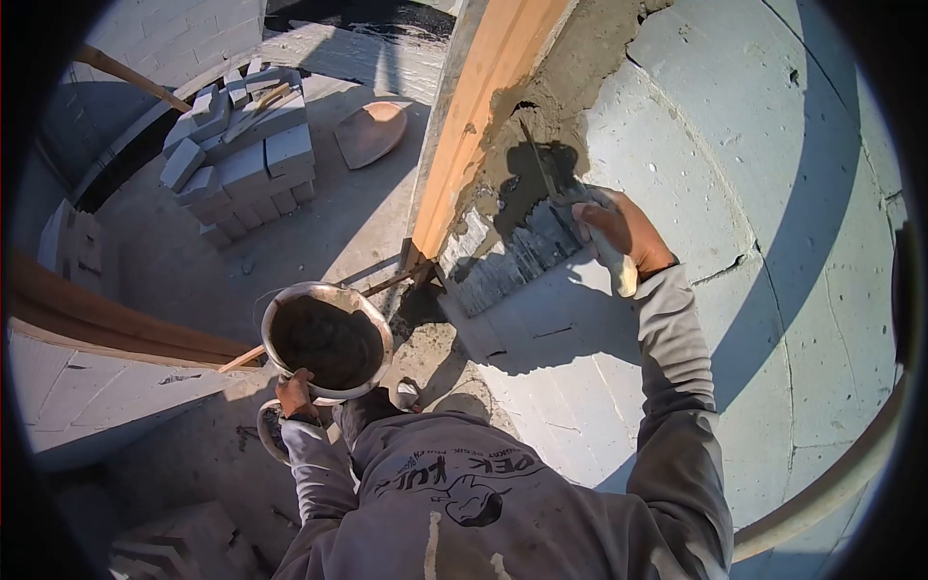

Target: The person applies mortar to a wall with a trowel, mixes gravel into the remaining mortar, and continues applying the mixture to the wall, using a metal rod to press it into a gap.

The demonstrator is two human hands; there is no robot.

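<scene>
My right hand is wrapped round the handle of a trowel, whose thin blade lies over wet grey mortar on the block wall. The mortar runs along a wooden frame, and a thinner, streaky patch covers the wall below the blade. At lower left my left hand grips the rim of a round bucket. Dark wet mortar lies inside the bucket, which is tilted towards me.
Grey blocks are stacked on the floor at upper left, with a shallow reddish pan beside them. A second container is partly hidden under the bucket. A wooden beam crosses the left side. More blocks lie at bottom left.
</scene>
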